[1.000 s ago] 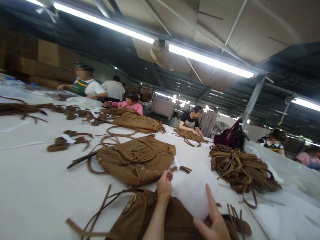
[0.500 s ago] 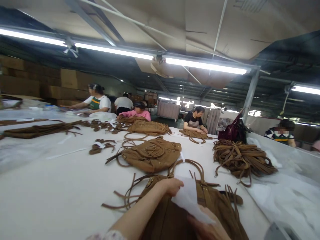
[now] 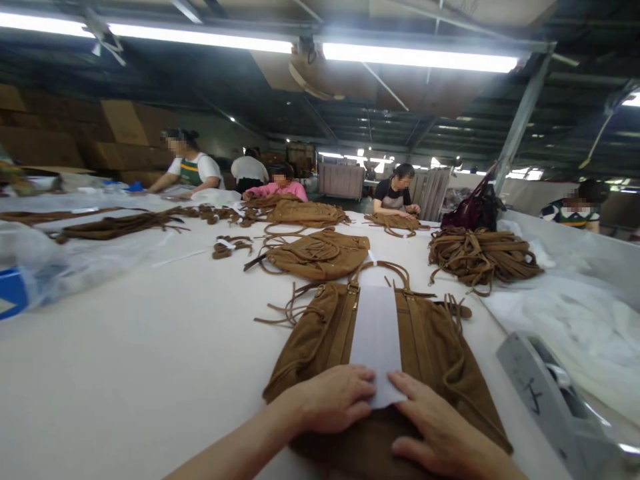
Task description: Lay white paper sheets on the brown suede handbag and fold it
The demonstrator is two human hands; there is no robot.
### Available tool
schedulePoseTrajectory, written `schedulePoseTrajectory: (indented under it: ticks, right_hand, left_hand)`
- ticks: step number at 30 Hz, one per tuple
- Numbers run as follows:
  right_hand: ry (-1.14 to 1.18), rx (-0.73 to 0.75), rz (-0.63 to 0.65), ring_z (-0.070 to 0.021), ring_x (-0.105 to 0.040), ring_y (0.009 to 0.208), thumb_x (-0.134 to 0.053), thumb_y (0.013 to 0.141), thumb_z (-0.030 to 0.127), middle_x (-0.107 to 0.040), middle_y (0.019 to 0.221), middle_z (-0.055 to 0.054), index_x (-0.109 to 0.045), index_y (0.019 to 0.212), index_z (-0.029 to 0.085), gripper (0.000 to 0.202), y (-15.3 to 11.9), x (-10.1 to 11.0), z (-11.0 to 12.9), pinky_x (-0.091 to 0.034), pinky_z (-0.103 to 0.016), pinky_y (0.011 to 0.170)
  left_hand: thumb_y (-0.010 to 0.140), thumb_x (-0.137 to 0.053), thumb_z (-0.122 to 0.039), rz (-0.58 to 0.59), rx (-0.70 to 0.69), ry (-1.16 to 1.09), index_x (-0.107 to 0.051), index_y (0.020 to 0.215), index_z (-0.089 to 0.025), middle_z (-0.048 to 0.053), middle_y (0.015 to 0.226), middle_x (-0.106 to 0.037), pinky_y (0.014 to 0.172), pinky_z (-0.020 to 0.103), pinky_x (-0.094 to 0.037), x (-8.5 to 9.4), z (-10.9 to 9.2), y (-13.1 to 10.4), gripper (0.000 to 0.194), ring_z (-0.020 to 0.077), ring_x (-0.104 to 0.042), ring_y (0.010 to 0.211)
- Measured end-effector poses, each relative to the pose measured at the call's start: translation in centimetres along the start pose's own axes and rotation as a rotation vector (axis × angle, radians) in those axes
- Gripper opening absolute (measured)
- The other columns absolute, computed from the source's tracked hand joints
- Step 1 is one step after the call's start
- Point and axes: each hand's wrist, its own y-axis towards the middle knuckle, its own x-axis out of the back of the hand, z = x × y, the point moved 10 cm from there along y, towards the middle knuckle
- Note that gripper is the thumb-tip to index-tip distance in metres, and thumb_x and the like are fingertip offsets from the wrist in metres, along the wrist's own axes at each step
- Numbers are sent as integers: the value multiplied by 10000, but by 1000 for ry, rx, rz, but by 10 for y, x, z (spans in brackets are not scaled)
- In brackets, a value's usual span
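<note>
Two hands, both unclenched, gripping nothing; left hand [image 3: 333, 400] fairly flat, fingers together, pressing the lower left edge of a white rectangular paper-like sheet [image 3: 376, 327]; sheet lies flat down the middle of a broad brown soft-sided bag [image 3: 440, 360] on a white flat tabletop [image 3: 150, 360]; right hand [image 3: 433, 413] spread wider, index fingertip at the sheet's lower right; half a second ago sheet was lifted, bent between hands.
</note>
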Motion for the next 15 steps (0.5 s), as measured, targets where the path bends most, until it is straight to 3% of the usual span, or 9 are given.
schedulePoseTrajectory:
  ticks: [3, 6, 10, 15]
  right_hand:
    - [-72, 91, -1, -342, -328, 1379, -606, 862, 470, -331, 1495, -212, -595, 1243, 101, 530, -13, -4, 10, -369, -499, 1107]
    - [-202, 265, -136, -347, -427, 1321, -560, 859, 597, -422, 1438, -221, -524, 1326, 101, 682, -22, -6, 21, -459, -470, 1042]
    - [-366, 383, -376, -310, -562, 1207, -574, 805, 679, -536, 1363, -186, -506, 1347, 140, 767, -37, -10, 27, -533, -359, 940]
    - [-487, 260, -415, -273, -678, 1002, -578, 844, 602, -673, 1197, -137, -522, 1317, 162, 649, -52, -25, 11, -581, -324, 787]
  left_hand:
    - [843, -621, -436, 41, 29, -47, -514, 1347, -179, 133, 1494, -399, 1139, 429, -319, -10, -14, -14, 576, 305, -372, 1368]
    - [799, -675, -493, 70, 94, -67, -398, 1435, -147, 169, 1538, -283, 1163, 490, -257, -17, -19, -29, 775, 324, -262, 1418]
    - [806, -684, -457, 65, 132, -83, -386, 1445, -181, 140, 1553, -246, 1173, 506, -223, -22, -24, -43, 758, 313, -229, 1430]
    - [789, -721, -421, 37, 209, -123, -386, 1441, -213, 118, 1554, -276, 1172, 506, -232, -22, -25, -49, 762, 310, -269, 1418]
